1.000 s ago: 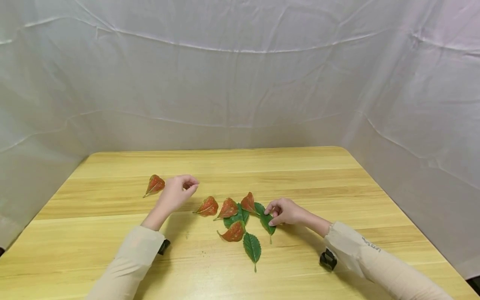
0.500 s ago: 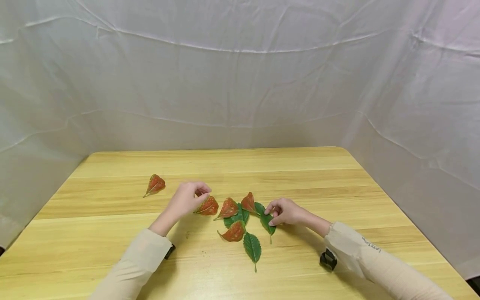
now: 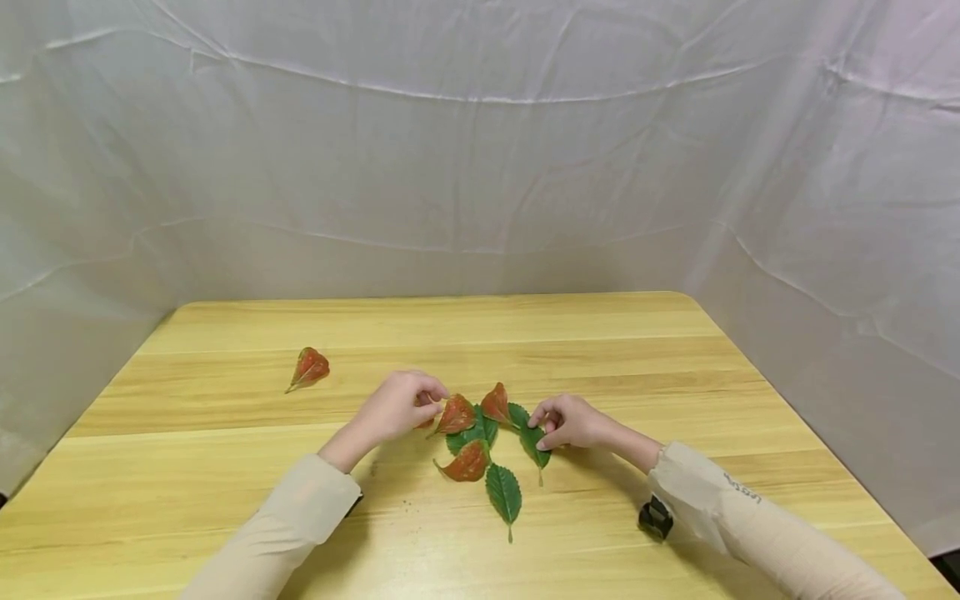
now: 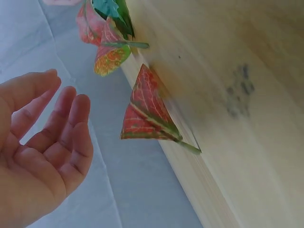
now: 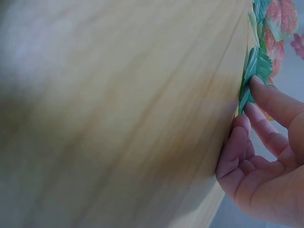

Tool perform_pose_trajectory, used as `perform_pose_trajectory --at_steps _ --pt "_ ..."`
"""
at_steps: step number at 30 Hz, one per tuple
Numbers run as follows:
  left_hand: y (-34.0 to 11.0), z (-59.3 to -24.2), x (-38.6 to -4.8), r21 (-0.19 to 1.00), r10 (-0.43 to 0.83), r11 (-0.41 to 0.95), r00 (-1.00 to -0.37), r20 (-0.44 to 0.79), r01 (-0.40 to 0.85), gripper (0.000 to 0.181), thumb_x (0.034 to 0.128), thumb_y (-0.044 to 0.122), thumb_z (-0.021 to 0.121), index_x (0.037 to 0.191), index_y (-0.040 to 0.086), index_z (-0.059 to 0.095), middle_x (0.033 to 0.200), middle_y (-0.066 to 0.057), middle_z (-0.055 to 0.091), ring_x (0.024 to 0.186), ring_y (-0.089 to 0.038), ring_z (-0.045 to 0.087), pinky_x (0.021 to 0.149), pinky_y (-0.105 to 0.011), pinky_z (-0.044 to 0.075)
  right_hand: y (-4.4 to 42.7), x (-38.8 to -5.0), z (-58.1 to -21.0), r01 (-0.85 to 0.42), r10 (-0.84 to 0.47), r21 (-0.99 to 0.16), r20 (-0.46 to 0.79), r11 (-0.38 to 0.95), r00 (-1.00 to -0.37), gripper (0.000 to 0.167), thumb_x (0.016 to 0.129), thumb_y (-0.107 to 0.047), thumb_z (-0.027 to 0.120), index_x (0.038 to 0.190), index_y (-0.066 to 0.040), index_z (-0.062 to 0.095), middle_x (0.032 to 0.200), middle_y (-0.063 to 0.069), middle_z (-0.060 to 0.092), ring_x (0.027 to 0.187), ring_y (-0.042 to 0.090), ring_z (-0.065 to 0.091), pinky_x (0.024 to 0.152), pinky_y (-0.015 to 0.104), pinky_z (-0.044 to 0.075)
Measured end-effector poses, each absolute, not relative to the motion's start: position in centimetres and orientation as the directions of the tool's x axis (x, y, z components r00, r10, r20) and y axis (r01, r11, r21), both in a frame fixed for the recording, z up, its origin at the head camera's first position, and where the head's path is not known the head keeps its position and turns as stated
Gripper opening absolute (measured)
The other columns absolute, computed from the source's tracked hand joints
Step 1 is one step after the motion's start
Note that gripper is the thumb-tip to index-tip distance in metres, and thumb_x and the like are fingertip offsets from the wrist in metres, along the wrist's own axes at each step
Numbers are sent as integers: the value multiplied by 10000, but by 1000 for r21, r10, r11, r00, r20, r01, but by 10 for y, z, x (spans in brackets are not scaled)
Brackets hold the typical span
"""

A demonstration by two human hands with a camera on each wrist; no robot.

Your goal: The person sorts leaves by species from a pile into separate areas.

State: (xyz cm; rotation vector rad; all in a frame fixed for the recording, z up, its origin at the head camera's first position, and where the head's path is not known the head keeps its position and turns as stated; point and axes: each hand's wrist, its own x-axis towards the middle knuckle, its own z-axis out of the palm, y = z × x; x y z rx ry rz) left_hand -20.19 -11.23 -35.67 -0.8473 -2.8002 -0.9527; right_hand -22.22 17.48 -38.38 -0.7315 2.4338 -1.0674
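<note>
Pinching the right-end green leaf [image 3: 537,450] in the grip of the right hand [image 3: 573,423], with thumb and fingertip both on the blade. Located at the right end of the cluster, with stem toward the near side.

Holding nothing in the left hand [image 3: 401,406]; slack in the grip, loosely curved at the fingers, with a gap among the fingertips in the left wrist view. Poised just beside the middle red leaf [image 3: 456,414]; cannot tell whether touching it. Just showing past the same fingers: the half-hidden red leaf [image 3: 425,424].

Next outward, partly covered by the middle red leaf: the broad green leaf [image 3: 474,429]. Overlapping its near part: the curled red leaf [image 3: 467,462]. Farther back, between the two hands: the upper red leaf [image 3: 496,404]. Nearest the viewer: the lower green leaf [image 3: 503,492], stem pointing nearward. Well apart, far left: the lone red leaf [image 3: 309,367].

Beneath everything: the desk [image 3: 187,500], pale striped wood, dark-specked near the middle. On the arms: the left sleeve [image 3: 277,525] and the right sleeve [image 3: 757,521], both beige, dark-marked on the right. Behind and at both sides: creased pale cloth [image 3: 480,167].
</note>
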Motion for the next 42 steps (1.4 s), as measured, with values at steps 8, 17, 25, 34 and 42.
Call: perform_pose_trajectory --at_steps 8,17,25,34,42 --pt "-106 -358 -206 577 532 649 -838 123 497 172 804 48 646 974 34 669 902 -46 636 658 -77 548 582 -223 456 175 -223 -384 -306 -597 -753 -141 582 -790 229 726 18 694 939 49 614 616 15 506 502 94 401 450 205 342" --pt "-97 -360 -214 517 555 700 -831 40 492 227 777 31 669 1002 54 670 865 -29 624 707 -118 548 634 -276 458 175 -223 -385 -303 -594 -756 -138 580 -792 232 721 15 701 935 46 617 621 15 509 511 98 408 459 209 352" --pt "-90 -363 -221 484 556 734 -831 -24 477 268 755 53 697 1021 56 667 587 24 490 516 -89 396 519 -234 359 175 -223 -386 -301 -593 -758 -136 578 -794 226 719 20 701 927 46 619 615 16 513 494 90 404 447 203 351" --pt "-86 -362 -225 455 540 764 -839 -63 457 293 718 35 726 1006 68 680 621 35 521 561 -107 433 543 -247 381 176 -223 -386 -305 -601 -766 -130 566 -788 227 720 26 696 931 52 617 617 19 513 492 91 406 444 201 352" --pt "-84 -361 -226 464 503 792 -855 -127 397 309 723 21 720 1024 82 683 531 -16 515 448 -94 395 467 -221 361 177 -223 -384 -298 -602 -765 -143 571 -785 221 726 21 690 934 47 619 622 19 517 484 87 399 436 197 343"
